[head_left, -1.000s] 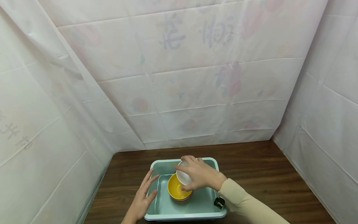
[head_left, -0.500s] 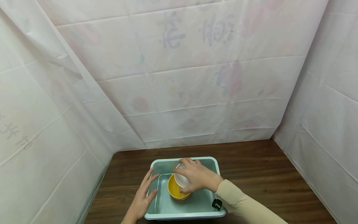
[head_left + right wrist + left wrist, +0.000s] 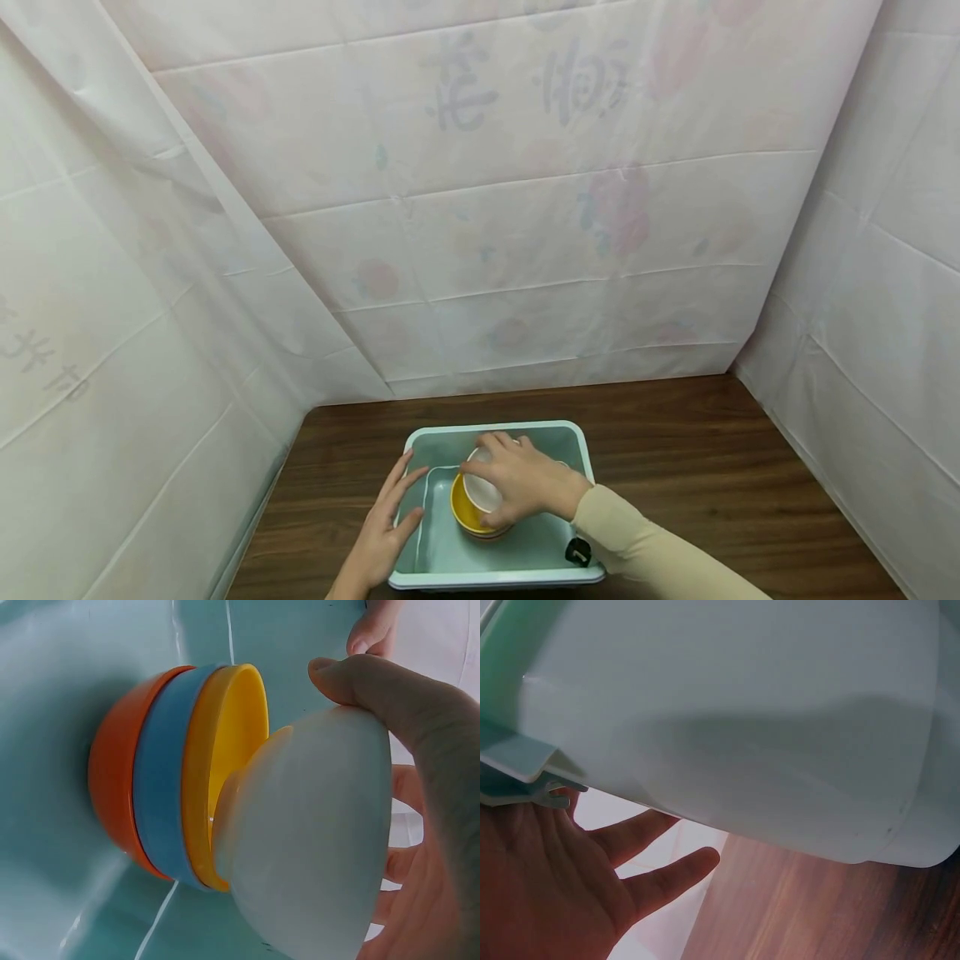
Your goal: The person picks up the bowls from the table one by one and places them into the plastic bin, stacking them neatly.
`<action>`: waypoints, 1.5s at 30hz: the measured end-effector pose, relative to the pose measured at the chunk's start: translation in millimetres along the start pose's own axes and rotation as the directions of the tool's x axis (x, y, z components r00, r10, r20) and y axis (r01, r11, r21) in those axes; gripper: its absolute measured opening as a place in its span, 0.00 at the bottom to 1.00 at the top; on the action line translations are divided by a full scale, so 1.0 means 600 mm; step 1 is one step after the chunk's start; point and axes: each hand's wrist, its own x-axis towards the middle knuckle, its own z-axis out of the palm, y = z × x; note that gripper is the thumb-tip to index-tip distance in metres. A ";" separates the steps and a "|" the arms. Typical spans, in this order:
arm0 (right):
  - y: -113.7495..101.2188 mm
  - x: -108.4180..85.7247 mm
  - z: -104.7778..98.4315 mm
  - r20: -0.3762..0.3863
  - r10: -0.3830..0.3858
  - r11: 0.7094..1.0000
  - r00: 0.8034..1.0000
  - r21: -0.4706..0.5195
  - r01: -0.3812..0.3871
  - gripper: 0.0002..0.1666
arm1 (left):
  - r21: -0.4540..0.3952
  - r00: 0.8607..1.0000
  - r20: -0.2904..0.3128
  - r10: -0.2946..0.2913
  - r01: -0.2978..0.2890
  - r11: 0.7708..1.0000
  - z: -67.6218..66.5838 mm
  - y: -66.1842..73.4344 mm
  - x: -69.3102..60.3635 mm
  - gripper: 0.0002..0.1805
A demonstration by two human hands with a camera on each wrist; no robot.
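Note:
My right hand (image 3: 525, 479) grips a white bowl (image 3: 307, 832) by its rim, thumb on one side and fingers on the other. The bowl is tilted, its foot just inside the mouth of a yellow bowl (image 3: 240, 712). That yellow bowl tops a nested stack, with a blue bowl (image 3: 165, 772) under it and an orange bowl (image 3: 116, 772) at the bottom. The stack stands inside a light teal plastic basin (image 3: 495, 578). At the basin's left side, my left hand (image 3: 382, 529) has its fingers spread along the rim, holding nothing.
The basin stands on a dark wooden table (image 3: 675, 442). White printed sheets (image 3: 525, 208) hang behind the table and on both sides. A small black device (image 3: 578, 552) is beside my right sleeve, over the basin's right edge.
My right hand has moved slightly left and toward me, bringing the white bowl further over the yellow one. The left hand and the stack have stayed put.

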 end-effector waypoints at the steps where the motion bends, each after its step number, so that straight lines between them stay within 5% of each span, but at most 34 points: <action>1: -0.001 0.001 0.001 -0.002 -0.003 1.000 1.000 -0.001 0.003 0.42 | -0.001 1.000 0.000 0.002 -0.002 1.000 0.000 0.000 0.000 0.26; 45: -0.011 0.034 0.028 0.091 -0.028 0.999 0.995 -0.013 0.029 0.47 | 0.024 0.999 -0.014 0.037 -0.036 0.999 0.002 -0.003 0.001 0.25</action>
